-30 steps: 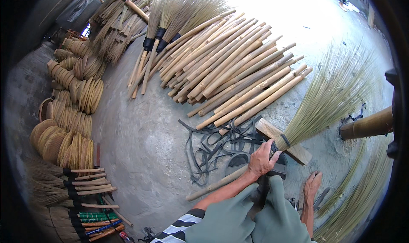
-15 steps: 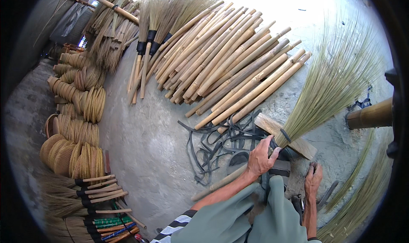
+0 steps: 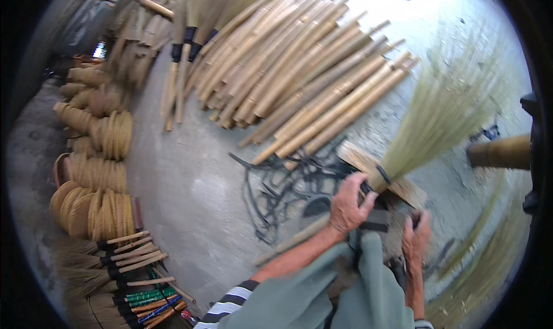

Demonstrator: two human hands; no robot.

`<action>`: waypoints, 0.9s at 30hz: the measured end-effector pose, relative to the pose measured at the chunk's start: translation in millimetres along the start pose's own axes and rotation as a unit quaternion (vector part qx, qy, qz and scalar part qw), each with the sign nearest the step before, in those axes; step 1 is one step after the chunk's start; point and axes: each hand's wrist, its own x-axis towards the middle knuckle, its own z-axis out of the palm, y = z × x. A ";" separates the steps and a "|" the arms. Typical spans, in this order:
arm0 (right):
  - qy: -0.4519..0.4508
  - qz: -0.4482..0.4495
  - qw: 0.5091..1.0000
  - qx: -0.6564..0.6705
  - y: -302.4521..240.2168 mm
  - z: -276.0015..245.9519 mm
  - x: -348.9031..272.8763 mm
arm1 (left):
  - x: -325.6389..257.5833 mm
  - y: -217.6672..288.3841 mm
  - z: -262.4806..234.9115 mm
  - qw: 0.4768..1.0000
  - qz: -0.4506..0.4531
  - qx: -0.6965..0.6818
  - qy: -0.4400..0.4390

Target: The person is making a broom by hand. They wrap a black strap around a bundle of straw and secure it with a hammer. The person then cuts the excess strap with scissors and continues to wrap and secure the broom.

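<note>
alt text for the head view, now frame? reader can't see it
Seen from above, a person's left hand grips the bound neck of a straw broom head lying across a wooden block, while the right hand hovers just beside it over the grey concrete floor. Behind lie a pile of bamboo poles, tangled black straps, and stacked straw bundles at left.

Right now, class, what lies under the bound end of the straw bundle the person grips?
A flat wooden board lies under the straw bundle, with black straps on the floor beside it. The left hand covers the bundle's very end.
</note>
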 end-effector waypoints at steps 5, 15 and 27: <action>-0.005 -0.072 0.994 0.080 -44.4 17.3 8.5 | -4.9 -9.9 10.4 1.000 0.013 -0.015 0.003; -0.036 -0.104 0.982 0.154 -82.6 60.5 16.9 | -5.8 -7.3 7.6 0.999 -0.004 -0.031 -0.012; -0.032 -0.149 0.979 0.135 -82.2 73.1 20.5 | -6.9 -11.3 8.5 0.999 0.003 -0.039 -0.009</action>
